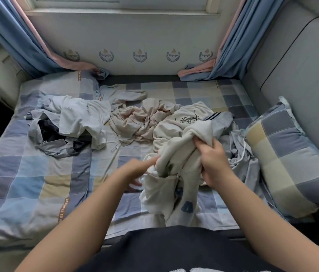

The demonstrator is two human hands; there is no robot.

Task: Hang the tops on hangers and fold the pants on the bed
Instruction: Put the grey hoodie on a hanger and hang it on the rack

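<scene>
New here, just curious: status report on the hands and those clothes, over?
Right hand grips cream garment, bunched over bed. Left hand at its lower edge, blurred, grip unclear. Other clothes heaped behind, not in the way.

Daylight falls from a window sill (123, 12) onto a pale wall panel (135, 32) printed with a row of blue laurel crests. Blue curtains edged in pink hang at each side, the left curtain (13, 36) and the right curtain (239, 40), their ends pooled on the bed (27, 183), which wears a blue, grey and yellow checked sheet. A matching pillow (284, 154) leans against a grey padded panel (295, 71) at right.
</scene>
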